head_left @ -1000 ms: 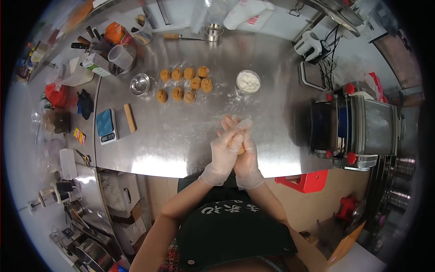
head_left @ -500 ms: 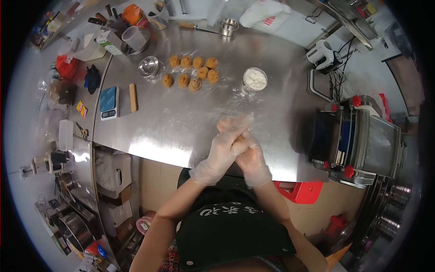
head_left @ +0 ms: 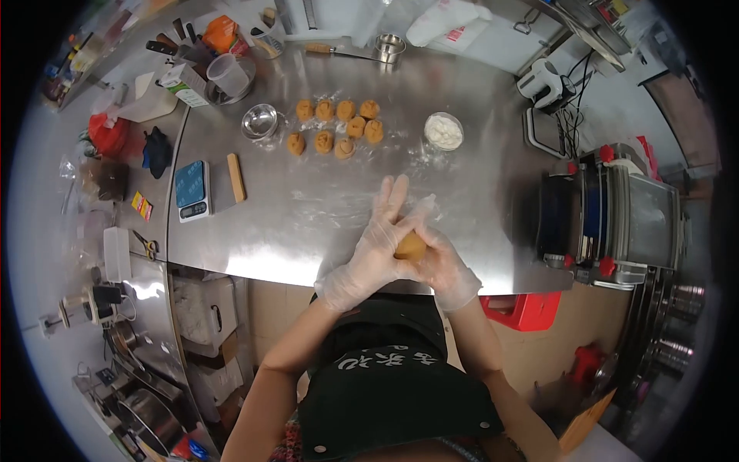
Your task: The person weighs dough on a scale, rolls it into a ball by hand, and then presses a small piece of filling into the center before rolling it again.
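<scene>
An orange-brown dough ball (head_left: 412, 247) is cupped between my two hands above the front of the steel table. My left hand (head_left: 377, 245), in a clear plastic glove, presses against the ball's left side, with some fingers stretched forward. My right hand (head_left: 443, 266), gloved the same way, wraps the ball's right side. Part of the ball is hidden by the fingers. Farther back, several similar dough balls (head_left: 346, 110) lie in rows on the floured surface. A bowl of white powder (head_left: 444, 132) stands to their right.
At the left are an empty glass bowl (head_left: 259, 122), a digital scale (head_left: 192, 189) and a wooden stick (head_left: 235, 178). A long knife (head_left: 342, 52) lies by a metal ring (head_left: 390, 48) at the back. A roller machine (head_left: 608, 219) stands right.
My hands have parted slightly, bringing the dough ball into clearer view. My left fingers now stretch forward. The camera view has shifted a little.
</scene>
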### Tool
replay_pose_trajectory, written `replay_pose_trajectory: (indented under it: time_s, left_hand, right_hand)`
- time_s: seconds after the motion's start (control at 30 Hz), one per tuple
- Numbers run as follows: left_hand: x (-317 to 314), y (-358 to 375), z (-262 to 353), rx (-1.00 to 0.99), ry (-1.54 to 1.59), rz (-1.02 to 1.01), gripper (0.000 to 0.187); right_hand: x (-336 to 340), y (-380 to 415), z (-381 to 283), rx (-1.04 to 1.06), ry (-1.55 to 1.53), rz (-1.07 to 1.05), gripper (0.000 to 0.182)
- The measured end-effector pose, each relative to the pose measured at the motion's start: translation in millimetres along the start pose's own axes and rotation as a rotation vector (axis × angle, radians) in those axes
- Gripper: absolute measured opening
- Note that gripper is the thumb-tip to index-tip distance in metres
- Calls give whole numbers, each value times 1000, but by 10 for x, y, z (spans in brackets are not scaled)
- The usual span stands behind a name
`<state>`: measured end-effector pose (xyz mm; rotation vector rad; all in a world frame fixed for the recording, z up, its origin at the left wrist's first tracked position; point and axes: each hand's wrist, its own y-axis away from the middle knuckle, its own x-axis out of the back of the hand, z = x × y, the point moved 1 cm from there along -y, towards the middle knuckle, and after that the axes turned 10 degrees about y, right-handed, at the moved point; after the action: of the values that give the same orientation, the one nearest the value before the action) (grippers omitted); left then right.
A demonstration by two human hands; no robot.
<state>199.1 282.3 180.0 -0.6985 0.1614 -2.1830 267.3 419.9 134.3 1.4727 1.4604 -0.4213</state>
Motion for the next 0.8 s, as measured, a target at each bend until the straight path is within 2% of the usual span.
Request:
replay_pose_trajectory:
  time_s: [0.07,0.13,0.17,0.23,0.27,0.3,0.37,0.43,0.5,0.53,0.57,0.63,0.67,0.73,0.8]
  left_hand:
    - [167,55,-88,116,314,-57,52]
    - [236,134,-143,388,709,71,53]
    - [268,189,-182,527,906,134,53]
    - [254,399,-494,514,813,68,56]
    - [241,503,-646,509,766,33,58]
    - [306,488,-601,338,502,72,44]
    - [617,357,-577,31,204,-1,44]
    - [691,366,-669,15,255,-118,45]
    - [592,535,-820,302,645,-285,47]
    - [519,583,-922,436,733,-204,47]
    - [405,660,-1016,578,819,-121,48]
    - [234,816,-1141,877,977,55,49]
    - [221,840,-1187,795,864,8,48]
    - [251,850,-1278,623,641,-85,46]
    - [288,748,-1334,287,396,-120,43]
  right_hand:
    - [-148,-152,178,100,-29,27,56]
    - [-281,-338,461,254,-80,-2,53]
    - [-411,-389,573,335,-80,78,53]
    - [-769,-418,727,493,-85,247,51]
    - [-704,-437,831,448,-76,221,51]
    - [-546,-440,936,406,-70,197,51]
    - [-422,-433,1002,283,-46,212,52]
    - [-388,-443,1049,112,-24,286,53]
    - [-333,-552,1307,329,-105,273,52]
    - [-437,-658,1358,436,-144,264,52]
    - [-568,-655,1417,429,-172,477,51]
    - [-345,-728,1632,497,-216,408,51]
    - [-229,-750,1716,533,-236,370,51]
    - [-133,-746,1614,380,-177,374,52]
    - [-1,-745,1494,213,-159,348,54]
